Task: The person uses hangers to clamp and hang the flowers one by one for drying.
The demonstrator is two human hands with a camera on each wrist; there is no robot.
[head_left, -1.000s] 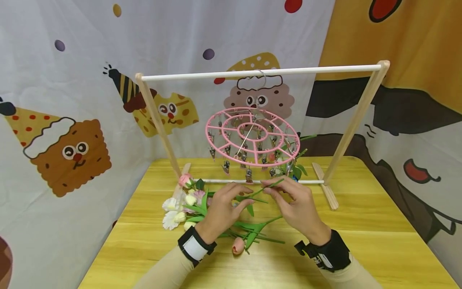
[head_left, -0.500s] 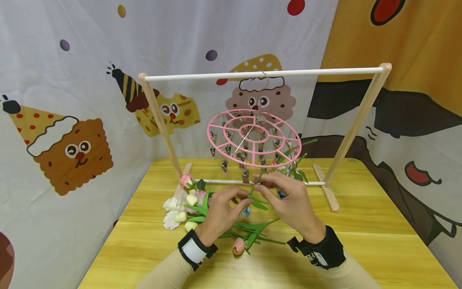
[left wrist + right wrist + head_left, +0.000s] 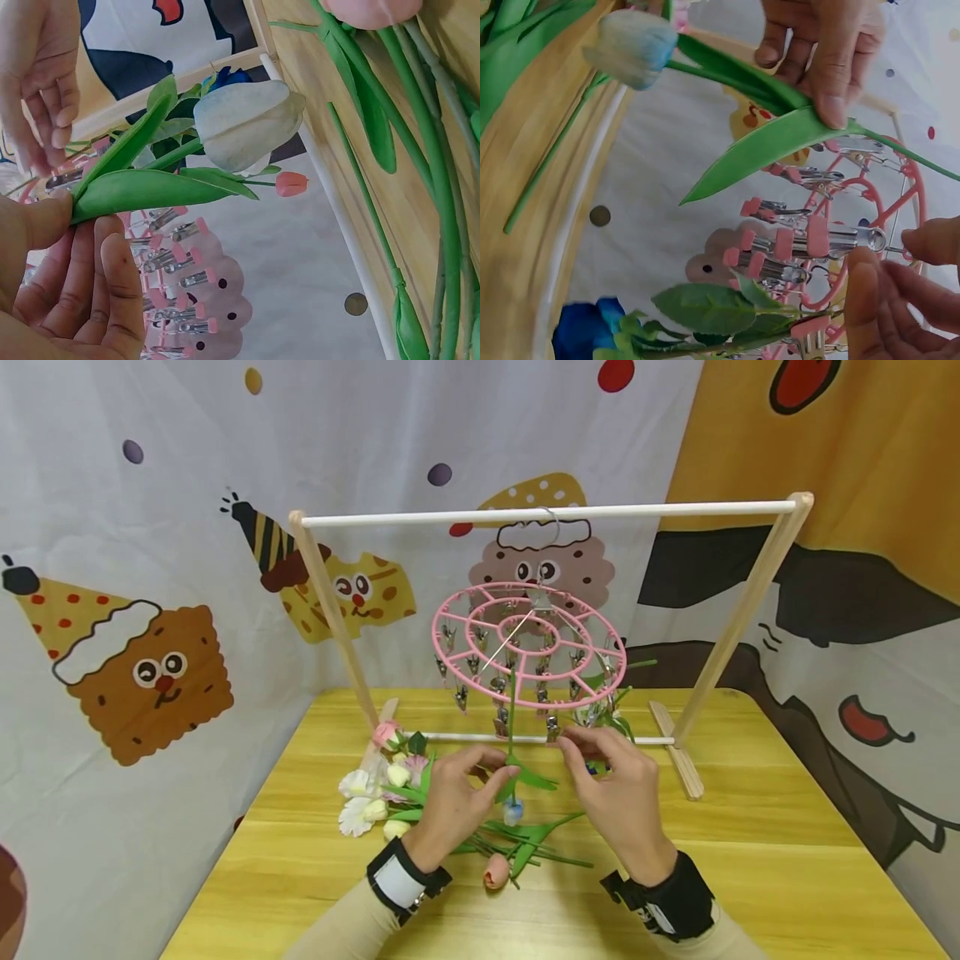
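Below the round pink plastic ring rack (image 3: pixel 433 633): a pale blue-and-white artificial tulip (image 3: pixel 513 812) with green leaves is held bloom down, its slim stem crossing the near rim in the head view; contact there cannot be told.
Left hand (image 3: pixel 459 793): pinches the tulip where leaves meet stem, thumb against fingers, likely because that joint gives firm purchase and leaves the bare stem end free.
Right hand (image 3: pixel 621 797): apart from the left, fingers and thumb bent about the rear end of a silver metal clip with pink tips (image 3: pixel 847 238); whether they grip it cannot be told.
Deep-blue artificial rose (image 3: pixel 585 330): hangs bloom down near that clip, its stem seemingly caught by another.
White crossbar (image 3: pixel 397 519): carries the rack by a metal hook, probably so the clips dangle within reach.
Mixed heap of artificial flowers (image 3: pixel 397 774): lies beside and beyond the left hand, limiting sideways room there.
Yellow wood-grain tabletop (image 3: pixel 787 877): its right edge is well apart from the right hand, giving that elbow more space.
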